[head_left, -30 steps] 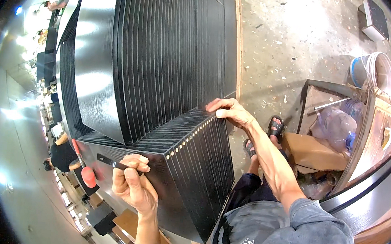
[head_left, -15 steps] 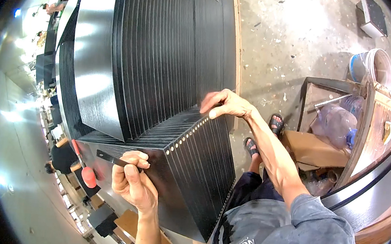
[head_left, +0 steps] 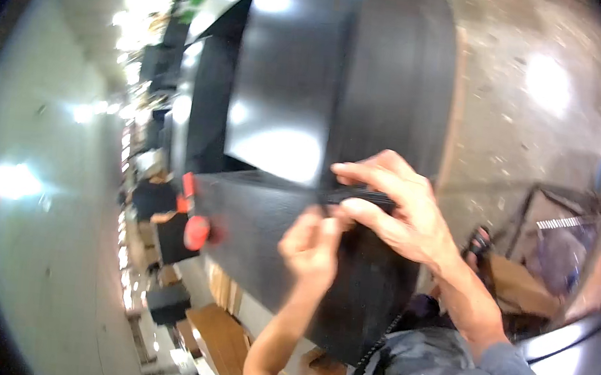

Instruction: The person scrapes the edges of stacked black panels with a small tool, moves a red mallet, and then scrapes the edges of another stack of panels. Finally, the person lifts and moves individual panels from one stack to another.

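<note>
Both my hands meet over the near top edge of a stack of upright black panels (head_left: 268, 235). My left hand (head_left: 309, 249) is closed in a pinch. A thin dark strip (head_left: 327, 208) shows at its fingertips, though blur hides most of it. Above and right of it is my right hand (head_left: 412, 215), its thumb and fingers apart. Dark ridged panel edges (head_left: 371, 196) show in the gap between them. The right thumb tip is close to the left fingertips; I cannot tell whether they touch. A tall glossy black panel (head_left: 279, 107) leans behind.
A red tool with a rounded end (head_left: 195, 228) is at the stack's left side. Brown cardboard (head_left: 219, 337) lies lower left. On the right, an open crate holds a clear plastic container (head_left: 558, 260), beside a cardboard piece (head_left: 520, 285). People work far left.
My left hand has moved right and up with the thin black strip, toward my right hand. My right hand has left the row of pale dots along the edge. The view has shifted and blurred.
</note>
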Available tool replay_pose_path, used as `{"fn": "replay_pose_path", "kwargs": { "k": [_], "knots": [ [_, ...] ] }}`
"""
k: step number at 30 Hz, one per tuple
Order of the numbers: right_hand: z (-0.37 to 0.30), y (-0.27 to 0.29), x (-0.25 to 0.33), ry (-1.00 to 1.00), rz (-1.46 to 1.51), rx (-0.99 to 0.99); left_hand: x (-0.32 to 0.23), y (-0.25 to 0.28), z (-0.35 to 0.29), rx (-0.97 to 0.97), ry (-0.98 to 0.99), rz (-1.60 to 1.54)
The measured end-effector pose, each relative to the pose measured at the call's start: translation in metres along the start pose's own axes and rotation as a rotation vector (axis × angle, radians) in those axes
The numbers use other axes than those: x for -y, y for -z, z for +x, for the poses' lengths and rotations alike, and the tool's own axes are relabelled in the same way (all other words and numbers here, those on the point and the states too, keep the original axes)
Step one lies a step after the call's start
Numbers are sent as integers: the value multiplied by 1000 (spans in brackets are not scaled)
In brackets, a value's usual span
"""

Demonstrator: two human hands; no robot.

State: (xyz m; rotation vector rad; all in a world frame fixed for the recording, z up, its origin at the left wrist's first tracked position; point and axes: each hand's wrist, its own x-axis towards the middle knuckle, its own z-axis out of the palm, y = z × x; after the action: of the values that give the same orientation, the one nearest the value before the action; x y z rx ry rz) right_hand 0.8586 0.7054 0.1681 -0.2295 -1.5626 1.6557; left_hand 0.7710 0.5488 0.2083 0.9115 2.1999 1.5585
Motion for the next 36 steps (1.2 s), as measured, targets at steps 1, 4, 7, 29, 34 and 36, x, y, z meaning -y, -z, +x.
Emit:
{"fn": "replay_pose_path", "kwargs": {
  "k": [1,4,7,29,34,36],
  "knots": [
    [2,-3,3,34,-23,24,0,-1,-2,40,-4,22],
    [-5,-21,1,-26,35,24,1,1,-4,65,-82,26],
    [-15,-22,4,-276,302,-120,4,12,-6,122,-96,-44],
    [-164,51,-195,-766,-318,-408,18,5,3,102,-145,-5],
    [-145,45,-199,-769,-335,-365,17,7,3,94,-143,12],
    [-144,43,-199,-774,-325,-360,18,5,5,80,-155,16]
  ]
}}
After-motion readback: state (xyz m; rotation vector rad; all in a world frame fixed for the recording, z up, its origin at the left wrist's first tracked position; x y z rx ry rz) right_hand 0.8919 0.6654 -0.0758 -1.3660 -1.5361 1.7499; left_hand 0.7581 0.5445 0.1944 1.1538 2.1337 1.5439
